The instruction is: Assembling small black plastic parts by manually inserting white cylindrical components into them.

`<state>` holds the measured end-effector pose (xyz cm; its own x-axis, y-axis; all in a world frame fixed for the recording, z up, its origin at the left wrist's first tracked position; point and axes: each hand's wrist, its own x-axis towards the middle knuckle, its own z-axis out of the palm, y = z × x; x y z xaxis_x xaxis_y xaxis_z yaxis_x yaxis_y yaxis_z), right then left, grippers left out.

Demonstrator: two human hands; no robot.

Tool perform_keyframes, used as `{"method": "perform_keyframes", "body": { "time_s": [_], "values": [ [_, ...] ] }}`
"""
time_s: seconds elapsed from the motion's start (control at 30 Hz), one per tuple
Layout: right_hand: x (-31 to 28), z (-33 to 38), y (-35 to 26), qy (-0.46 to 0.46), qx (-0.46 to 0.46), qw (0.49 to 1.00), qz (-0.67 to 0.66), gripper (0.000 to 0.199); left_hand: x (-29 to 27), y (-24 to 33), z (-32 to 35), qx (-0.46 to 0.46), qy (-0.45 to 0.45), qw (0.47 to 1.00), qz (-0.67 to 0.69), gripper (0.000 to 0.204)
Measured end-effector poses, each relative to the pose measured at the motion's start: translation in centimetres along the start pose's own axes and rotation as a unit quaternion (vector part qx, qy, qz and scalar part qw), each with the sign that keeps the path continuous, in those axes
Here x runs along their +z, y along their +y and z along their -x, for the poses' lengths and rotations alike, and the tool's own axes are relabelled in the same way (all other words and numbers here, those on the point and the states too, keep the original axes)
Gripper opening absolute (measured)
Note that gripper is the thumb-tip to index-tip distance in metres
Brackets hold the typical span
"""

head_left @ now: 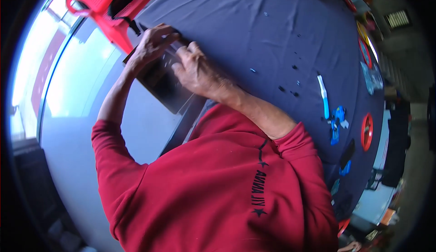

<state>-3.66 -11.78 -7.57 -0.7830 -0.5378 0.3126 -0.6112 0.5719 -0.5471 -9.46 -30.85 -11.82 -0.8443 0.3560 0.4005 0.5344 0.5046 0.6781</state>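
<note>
Both of my hands are held over an open cardboard box (181,103) at the left edge of the cloth-covered table. My left hand (153,43) has its fingers bent and closed toward the thumb. Close beside it, my right hand (197,70) is curled, its fingers slightly smeared by motion. A pale, see-through sliver (172,48) shows between the two hands, too blurred to name. The inside of the box looks dark, with small light specks below my fingers.
A dark blue-grey cloth (218,20) covers the table, scattered with small black bits (294,67). To the right lie a white-and-blue pen-shaped tool (323,96), blue plastic parts (337,124) and a red ring-shaped item (367,132). A red plastic chair (97,0) stands at the far left.
</note>
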Motion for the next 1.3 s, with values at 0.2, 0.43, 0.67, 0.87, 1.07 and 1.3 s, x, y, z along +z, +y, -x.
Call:
{"method": "perform_keyframes", "body": {
  "time_s": [0.2, 0.43, 0.67, 0.87, 1.07, 1.3],
  "values": [
    [-3.9, 6.3, 2.0, -0.051, -0.029, 0.997, -0.044, 0.01, 1.5, 2.9, -1.3, 0.016, -0.013, 1.0, -0.01, 0.012],
    [-11.6, 16.8, 2.9, 0.058, 0.115, 0.99, -0.05, 0.003, 9.8, 9.9, -4.9, 0.264, -0.114, 0.957, -0.036, 0.015],
    [-14.3, 24.3, 4.2, 0.131, 0.193, 0.972, -0.008, 0.007, 15.4, 9.0, -7.4, 0.285, -0.137, 0.938, -0.14, 0.016],
    [-15.1, 23.3, 6.8, 0.209, 0.181, 0.959, 0.057, 0.007, 16.5, 10.3, -8.4, 0.366, -0.153, 0.908, -0.136, 0.017],
    [-14.6, 19.0, 10.9, 0.161, 0.187, 0.957, 0.15, 0.018, 20.4, 13.8, -7.6, 0.32, -0.095, 0.942, -0.045, 0.013],
    [-14.7, 19.1, 11.3, 0.169, 0.212, 0.948, 0.168, 0.007, 22.1, 14.9, -7.3, 0.295, -0.076, 0.945, -0.116, 0.017]
  ]
}}
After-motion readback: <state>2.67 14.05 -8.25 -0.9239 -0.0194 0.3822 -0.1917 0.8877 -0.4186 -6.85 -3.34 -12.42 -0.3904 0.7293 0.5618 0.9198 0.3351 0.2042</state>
